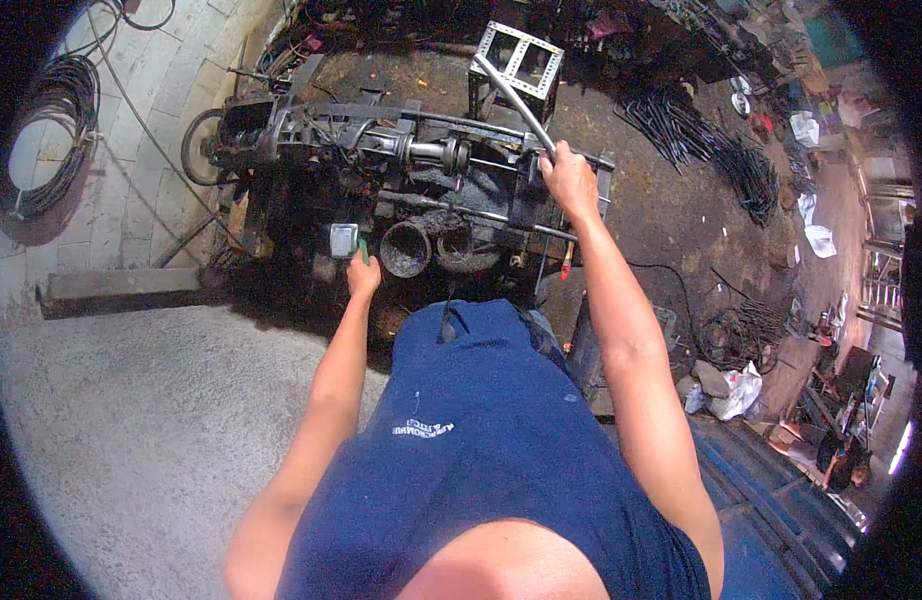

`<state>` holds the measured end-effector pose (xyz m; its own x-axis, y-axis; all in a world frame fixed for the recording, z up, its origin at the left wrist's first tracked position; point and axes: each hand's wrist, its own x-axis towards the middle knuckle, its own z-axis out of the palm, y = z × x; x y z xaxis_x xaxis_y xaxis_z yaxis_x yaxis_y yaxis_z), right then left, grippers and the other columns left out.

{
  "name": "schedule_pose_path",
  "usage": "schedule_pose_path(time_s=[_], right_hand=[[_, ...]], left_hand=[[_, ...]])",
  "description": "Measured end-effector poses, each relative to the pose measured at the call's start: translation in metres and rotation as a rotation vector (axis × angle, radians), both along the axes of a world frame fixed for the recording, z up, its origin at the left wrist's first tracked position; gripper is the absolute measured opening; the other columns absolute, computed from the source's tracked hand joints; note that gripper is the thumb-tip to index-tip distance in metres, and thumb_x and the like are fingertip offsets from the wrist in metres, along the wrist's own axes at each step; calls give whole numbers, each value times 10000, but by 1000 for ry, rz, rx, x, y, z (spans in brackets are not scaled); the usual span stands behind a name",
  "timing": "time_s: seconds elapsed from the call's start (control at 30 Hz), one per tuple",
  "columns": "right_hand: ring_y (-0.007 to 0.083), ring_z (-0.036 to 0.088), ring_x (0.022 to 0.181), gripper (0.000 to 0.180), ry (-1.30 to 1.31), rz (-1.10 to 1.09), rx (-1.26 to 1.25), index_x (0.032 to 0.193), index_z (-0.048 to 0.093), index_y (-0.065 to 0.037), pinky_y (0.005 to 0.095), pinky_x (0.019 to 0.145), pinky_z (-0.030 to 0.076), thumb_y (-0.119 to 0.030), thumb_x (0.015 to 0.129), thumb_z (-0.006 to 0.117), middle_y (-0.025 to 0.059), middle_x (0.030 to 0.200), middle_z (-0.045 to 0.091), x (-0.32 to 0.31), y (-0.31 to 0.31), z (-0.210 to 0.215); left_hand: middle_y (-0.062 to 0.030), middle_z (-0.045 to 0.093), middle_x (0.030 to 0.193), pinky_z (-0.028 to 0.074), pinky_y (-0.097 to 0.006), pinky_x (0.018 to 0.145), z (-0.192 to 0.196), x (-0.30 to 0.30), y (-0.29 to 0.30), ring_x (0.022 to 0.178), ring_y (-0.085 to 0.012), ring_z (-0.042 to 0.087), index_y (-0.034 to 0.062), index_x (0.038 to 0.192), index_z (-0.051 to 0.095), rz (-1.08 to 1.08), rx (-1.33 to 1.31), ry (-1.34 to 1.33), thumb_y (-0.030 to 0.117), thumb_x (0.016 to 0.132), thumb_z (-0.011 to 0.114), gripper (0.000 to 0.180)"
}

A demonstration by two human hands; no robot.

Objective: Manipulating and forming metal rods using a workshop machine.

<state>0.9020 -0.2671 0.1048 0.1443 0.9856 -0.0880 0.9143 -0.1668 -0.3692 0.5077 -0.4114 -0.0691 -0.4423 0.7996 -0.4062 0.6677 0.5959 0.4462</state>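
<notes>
My left hand (363, 275) is closed round the green handle of a small tool with a square, pale head (344, 240); its exact kind is unclear. Just right of it are two round, open-mouthed containers (406, 250) with grey, grainy material on them. My right hand (571, 182) grips the near end of a long grey metal rod (518, 102), which slants up and left to a perforated metal stand (543, 62). Between and beyond my hands lies a dark, greasy machine (381, 143) with parallel shafts. A red-handled brush (567, 262) hangs below my right hand.
Bundled dark rods (671, 125) lie on the dirty floor at the right. A coiled black cable (66, 120) is at the far left, and a beam-like ledge (131, 285) runs nearer. White plastic bags (736, 390) and clutter line the right side.
</notes>
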Motion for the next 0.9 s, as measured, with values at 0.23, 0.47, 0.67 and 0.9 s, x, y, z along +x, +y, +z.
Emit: schedule_pose_path(time_s=[0.23, 0.47, 0.67, 0.9], right_hand=[[431, 659, 829, 355, -9, -17, 3, 1005, 590, -34, 529, 728, 520, -372, 898, 578, 252, 849, 668, -4, 4, -2], [432, 660, 826, 351, 10, -17, 1, 996, 591, -32, 528, 735, 522, -369, 897, 579, 257, 849, 668, 1, -1, 0], [434, 658, 824, 348, -23, -7, 22, 990, 588, -32, 528, 734, 521, -367, 899, 576, 256, 832, 665, -2, 2, -1], [442, 655, 825, 351, -13, -16, 23, 1008, 580, -30, 528, 725, 525, -363, 899, 574, 258, 844, 663, 2, -1, -3]], left_hand=[[-246, 620, 1160, 449, -459, 951, 10, 5, 6, 1082, -416, 584, 98, 1340, 519, 77, -83, -31, 295, 860, 552, 521], [-256, 616, 1155, 447, -462, 951, 1, 2, 4, 1088, -423, 577, 93, 1338, 518, 45, -47, -3, 297, 853, 558, 528], [-268, 621, 1128, 463, -471, 927, -6, -3, 0, 1056, -438, 588, 99, 1331, 523, 23, -17, -4, 286, 857, 553, 511], [-264, 612, 1153, 448, -467, 951, 8, 5, 3, 1080, -430, 579, 81, 1332, 519, 43, -36, -10, 289, 868, 562, 511]])
